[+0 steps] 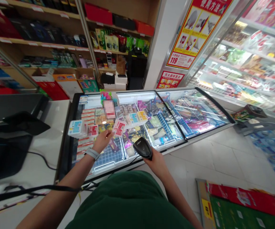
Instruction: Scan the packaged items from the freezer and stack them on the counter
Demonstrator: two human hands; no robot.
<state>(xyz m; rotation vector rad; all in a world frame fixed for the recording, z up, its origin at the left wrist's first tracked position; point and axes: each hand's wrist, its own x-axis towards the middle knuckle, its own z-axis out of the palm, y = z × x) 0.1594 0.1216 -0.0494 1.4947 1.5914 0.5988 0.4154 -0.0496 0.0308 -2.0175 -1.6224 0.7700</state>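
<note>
My right hand [158, 163] is wrapped round the handle of a black barcode scanner [142, 147], whose head points up and left over the near part of the glass freezer lid. Between the fingers of my left hand [102, 141] is a small white pack with a red label [119, 127], held by its left edge above the glass. Left of that hand lie a similar red-labelled pack [93, 130] and a white box with a blue label [75, 128]. Beyond the held pack, a blue-labelled box [133, 118] and a yellow-labelled box [142, 116] rest on the lid.
The chest freezer [173, 143] stretches right, with wrapped food under its glass. A colourful ornament [106, 95] stands at its far edge. On the left counter is a black screen [13, 109]. A black cord [39, 190] crosses over my left forearm. Cartons [247, 203] stand lower right.
</note>
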